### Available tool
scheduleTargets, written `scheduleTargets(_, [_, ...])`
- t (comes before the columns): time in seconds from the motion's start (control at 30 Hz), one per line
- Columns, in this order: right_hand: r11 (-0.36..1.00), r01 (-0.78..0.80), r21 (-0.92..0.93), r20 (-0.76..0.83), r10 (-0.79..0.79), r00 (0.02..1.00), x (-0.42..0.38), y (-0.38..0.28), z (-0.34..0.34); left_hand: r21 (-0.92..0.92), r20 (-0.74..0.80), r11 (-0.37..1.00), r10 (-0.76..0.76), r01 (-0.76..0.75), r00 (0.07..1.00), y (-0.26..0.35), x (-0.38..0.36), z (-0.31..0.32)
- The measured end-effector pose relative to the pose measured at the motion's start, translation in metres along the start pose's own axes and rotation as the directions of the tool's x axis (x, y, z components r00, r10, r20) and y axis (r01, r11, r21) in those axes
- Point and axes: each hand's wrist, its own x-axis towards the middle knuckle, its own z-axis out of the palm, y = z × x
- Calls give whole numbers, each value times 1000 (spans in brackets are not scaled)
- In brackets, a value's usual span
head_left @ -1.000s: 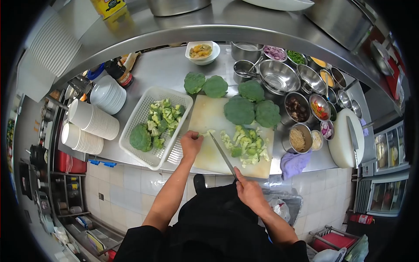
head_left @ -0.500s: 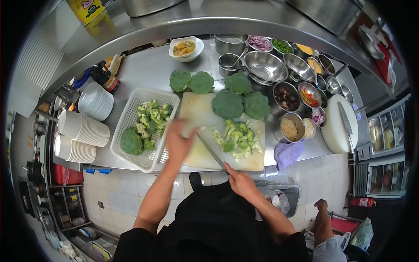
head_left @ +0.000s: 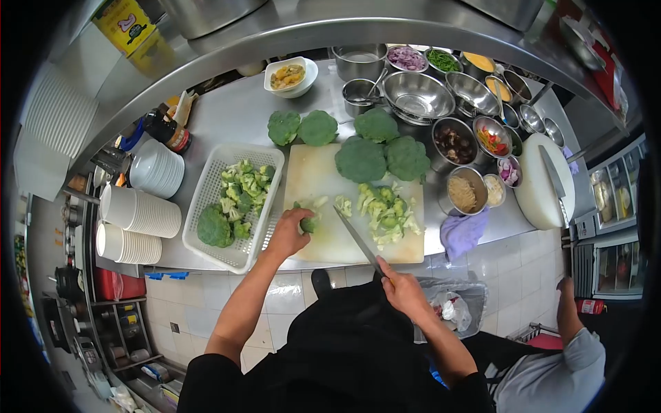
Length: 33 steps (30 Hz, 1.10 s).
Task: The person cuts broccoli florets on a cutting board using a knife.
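My left hand [head_left: 289, 233] is closed round a small broccoli piece [head_left: 307, 223] at the left side of the cutting board [head_left: 323, 251]. In my right hand [head_left: 404, 289] is the handle of a knife [head_left: 359, 237], whose blade slants up and left over the board. Its tip is beside a small cut piece [head_left: 343, 205]. A pile of cut broccoli [head_left: 389, 213] lies on the board's right part. Whole broccoli heads [head_left: 361, 159] sit along the board's back edge. Left of the board, a white basket [head_left: 197, 199] holds florets and a larger broccoli piece [head_left: 215, 226].
Stacked white bowls [head_left: 141, 208] stand on the left. Metal bowls [head_left: 418, 96] of ingredients fill the back right. A purple cloth [head_left: 463, 234] and a round board with another knife [head_left: 551, 175] lie to the right. Another person's grey sleeve [head_left: 584, 358] shows at lower right.
My left hand was blurred near the basket's edge and now grips a broccoli piece over the board. The knife has shifted slightly right in view. The other person has come further into view.
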Motion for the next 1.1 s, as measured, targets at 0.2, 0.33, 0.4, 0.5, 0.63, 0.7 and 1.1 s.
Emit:
scheduleTargets(0.2, [996, 85, -27, 11, -85, 996, -4, -27, -3, -89, -78, 994, 59, -66, 995, -16, -13, 24])
scheduleTargets(0.33, [998, 33, -60, 85, -28, 996, 0, -31, 8, -114, -97, 993, 23, -34, 995, -16, -13, 25])
scheduleTargets(0.4, [997, -24, -80, 119, 33, 992, 3, -27, 22, -184, -88, 981, -84, 67, 993, -14, -14, 23])
scheduleTargets(0.5, [999, 12, 45, 97, -17, 995, -1, -14, 15, -263, -175, 944, -249, 198, 953, -20, -14, 18])
scheduleTargets(0.63, [991, -37, 127, 141, 19, 990, -11, 4, 15, 5, -481, 971, -207, 239, 852, -20, 3, 39])
scheduleTargets(0.7, [988, -54, 148, 154, 31, 988, -8, 2, 15, 195, -441, 952, -131, 237, 888, -33, 19, 48])
scheduleTargets(1.1, [989, -33, 141, 138, 14, 990, -8, 14, 20, 263, -502, 919, -130, 294, 855, -55, -1, -134])
